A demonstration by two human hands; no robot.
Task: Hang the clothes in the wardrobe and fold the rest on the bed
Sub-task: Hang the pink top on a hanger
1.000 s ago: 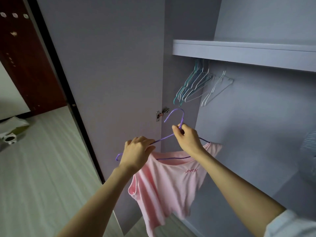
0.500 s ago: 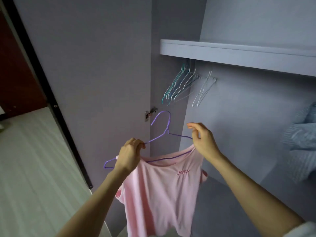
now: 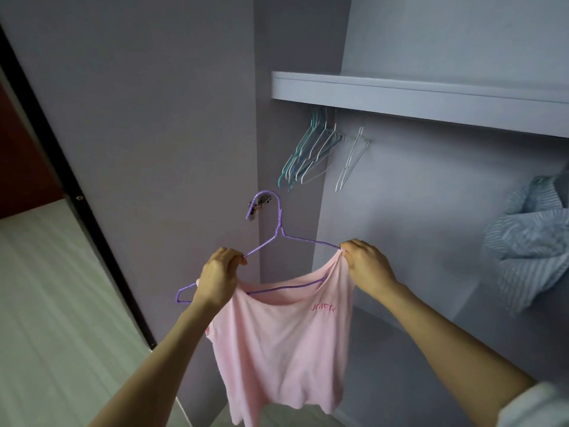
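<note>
A pink T-shirt (image 3: 283, 340) hangs from a purple wire hanger (image 3: 278, 223) in front of the open wardrobe. My left hand (image 3: 218, 277) grips the hanger's left arm together with the shirt's left shoulder; the hanger's left tip sticks out bare beyond it. My right hand (image 3: 366, 263) pinches the shirt's right shoulder at the hanger's right arm. The hook points up and left, below the rail.
Several empty teal and white hangers (image 3: 311, 152) hang under the wardrobe shelf (image 3: 415, 100). A blue striped shirt (image 3: 529, 241) hangs at the right. The open wardrobe door (image 3: 138, 134) stands on the left, with pale floor (image 3: 46, 318) beyond it.
My right hand moved from the hanger's neck out to the shirt's right shoulder and drew it along the hanger's right arm. The view shifted to the right, revealing the striped shirt.
</note>
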